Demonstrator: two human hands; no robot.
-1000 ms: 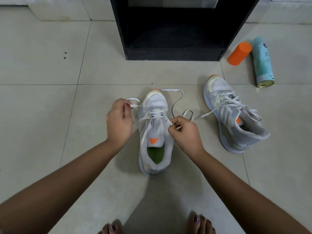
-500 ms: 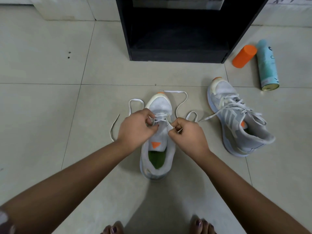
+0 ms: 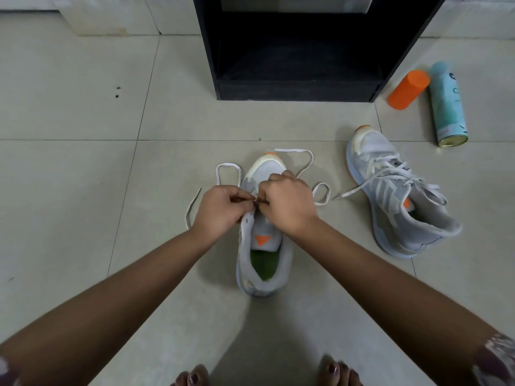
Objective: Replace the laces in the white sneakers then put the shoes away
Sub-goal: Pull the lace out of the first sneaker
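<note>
The flat white lace [image 3: 289, 149] is pinched by the left hand [image 3: 223, 210] and the right hand [image 3: 287, 204], both curled tight, over the white mesh sneaker with orange toe [image 3: 264, 274], which stands on the pale tiled floor [image 3: 83, 190]. A twisted or uneven threading could be caused by the slack left lying in loops beside the toe

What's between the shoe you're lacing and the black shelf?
Only its own loose white lace by the toe. Otherwise bare tile floor lies between the white mesh sneaker and the open black shelf unit.
</note>
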